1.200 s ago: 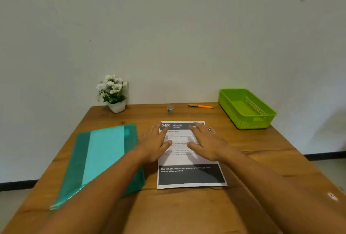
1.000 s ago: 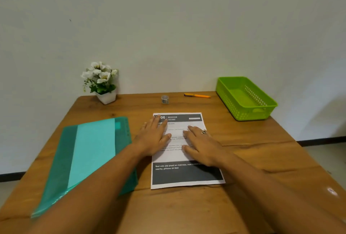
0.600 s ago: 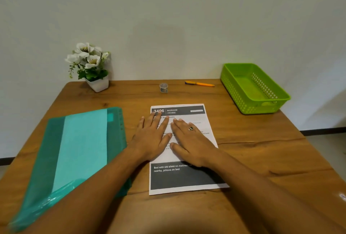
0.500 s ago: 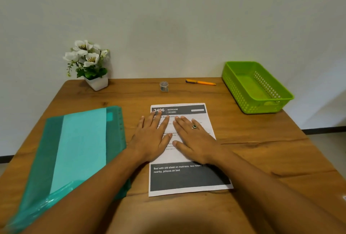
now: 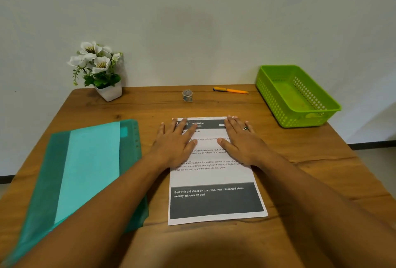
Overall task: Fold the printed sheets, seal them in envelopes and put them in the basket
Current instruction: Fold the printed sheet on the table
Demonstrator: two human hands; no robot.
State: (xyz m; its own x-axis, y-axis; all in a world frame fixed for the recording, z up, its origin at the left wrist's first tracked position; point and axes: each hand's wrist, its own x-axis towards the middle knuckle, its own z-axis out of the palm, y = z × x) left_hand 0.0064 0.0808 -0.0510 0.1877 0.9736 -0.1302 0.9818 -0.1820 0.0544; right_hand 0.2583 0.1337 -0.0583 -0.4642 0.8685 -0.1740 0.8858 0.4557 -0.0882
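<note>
A printed sheet (image 5: 214, 177) with dark header and footer bands lies flat and unfolded in the middle of the wooden table (image 5: 310, 182). My left hand (image 5: 174, 145) rests flat on the sheet's upper left part, fingers straight and reaching its top edge. My right hand (image 5: 241, 142), with a ring on one finger, lies flat on the upper right part, fingertips at the top right corner. The green plastic basket (image 5: 276, 100) stands at the table's far right corner and looks empty. No envelope is in view.
A teal plastic folder (image 5: 90, 171) holding a lighter sheet lies at the left of the table. A white pot of flowers (image 5: 100, 70) stands at the back left. A small tape roll (image 5: 187, 95) and an orange pen (image 5: 231, 90) lie near the wall.
Both hands have slid apart and up the sheet, from side by side at its middle to its top corners. The camera has tilted further down.
</note>
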